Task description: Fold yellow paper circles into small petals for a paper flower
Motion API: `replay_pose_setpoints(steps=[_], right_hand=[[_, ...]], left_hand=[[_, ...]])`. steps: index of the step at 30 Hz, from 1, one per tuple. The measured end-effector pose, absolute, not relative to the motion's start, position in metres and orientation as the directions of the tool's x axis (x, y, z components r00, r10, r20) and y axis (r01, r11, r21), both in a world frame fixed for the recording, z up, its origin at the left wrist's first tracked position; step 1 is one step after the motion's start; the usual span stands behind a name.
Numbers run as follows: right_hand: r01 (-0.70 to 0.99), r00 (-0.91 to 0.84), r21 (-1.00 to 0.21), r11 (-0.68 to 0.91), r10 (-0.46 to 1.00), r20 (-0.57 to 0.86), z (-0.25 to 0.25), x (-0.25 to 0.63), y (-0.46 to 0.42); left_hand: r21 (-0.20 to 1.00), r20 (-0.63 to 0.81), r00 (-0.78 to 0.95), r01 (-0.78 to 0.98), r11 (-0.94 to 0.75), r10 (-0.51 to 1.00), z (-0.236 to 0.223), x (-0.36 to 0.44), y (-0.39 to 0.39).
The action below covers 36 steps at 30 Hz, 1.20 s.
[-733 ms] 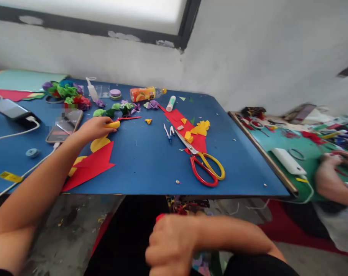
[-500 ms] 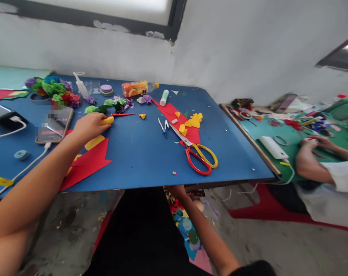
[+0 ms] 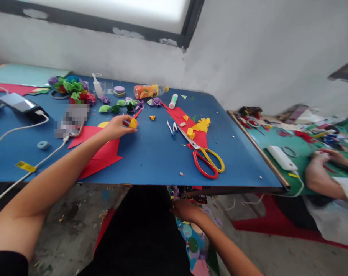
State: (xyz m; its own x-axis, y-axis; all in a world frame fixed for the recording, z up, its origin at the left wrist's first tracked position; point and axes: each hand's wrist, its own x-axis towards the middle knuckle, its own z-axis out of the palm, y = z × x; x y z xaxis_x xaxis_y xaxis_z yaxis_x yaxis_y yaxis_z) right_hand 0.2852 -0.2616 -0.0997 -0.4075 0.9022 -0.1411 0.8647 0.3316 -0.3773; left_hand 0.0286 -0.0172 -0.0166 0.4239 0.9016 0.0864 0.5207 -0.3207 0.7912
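My left hand (image 3: 120,127) is over the left half of the blue table, thumb and fingers closed around a small curved piece of yellow paper (image 3: 133,123). Under that forearm lie red paper sheets (image 3: 105,156) with a yellow paper round (image 3: 103,124) at their far edge. A thin red strip (image 3: 138,113) shows just beyond the fingers. Below the table edge, my right hand (image 3: 185,210) rests beside my right thigh; its fingertips are hidden. To the right, scissors (image 3: 202,151) with one red and one yellow handle lie partly on a red paper strip (image 3: 176,112).
A glue stick (image 3: 173,101), an orange drink bottle (image 3: 149,91) and crumpled paper flowers (image 3: 74,90) line the back. A phone (image 3: 73,119) with a white cable (image 3: 47,157) lies at left. Right of the table, another person's hands (image 3: 320,161) work over a green table (image 3: 280,142).
My left hand has moved right, away from the phone, with the yellow paper. My right hand has drawn back from under the table edge. The view has shifted slightly left.
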Motion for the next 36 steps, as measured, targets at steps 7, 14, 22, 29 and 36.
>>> replay_pose_setpoints(steps=[7,14,22,29,36], right_hand=[[0.485,-0.660,-0.574,0.660,0.707,0.255,0.026,0.259,-0.185],[0.558,-0.399,-0.743,0.369,0.905,0.150,-0.008,0.241,-0.050],[0.272,-0.405,-0.946,0.179,0.912,0.057,-0.036,0.245,-0.044],[0.209,-0.382,-0.969,0.135,0.923,0.047,-0.039,0.246,-0.039],[0.196,-0.378,-0.972,0.129,0.925,0.047,-0.038,0.245,-0.041]], left_hand=[[0.945,0.163,0.421,0.192,-0.263,0.892,-0.024,0.046,-0.028],[0.998,0.053,0.353,0.002,-0.057,0.934,-0.029,0.059,-0.035],[0.999,-0.024,0.447,0.043,0.005,0.894,-0.034,0.059,-0.027],[0.999,0.010,0.430,0.042,-0.031,0.903,-0.039,0.059,-0.025],[0.997,-0.001,0.417,0.068,-0.030,0.909,-0.038,0.059,-0.026]])
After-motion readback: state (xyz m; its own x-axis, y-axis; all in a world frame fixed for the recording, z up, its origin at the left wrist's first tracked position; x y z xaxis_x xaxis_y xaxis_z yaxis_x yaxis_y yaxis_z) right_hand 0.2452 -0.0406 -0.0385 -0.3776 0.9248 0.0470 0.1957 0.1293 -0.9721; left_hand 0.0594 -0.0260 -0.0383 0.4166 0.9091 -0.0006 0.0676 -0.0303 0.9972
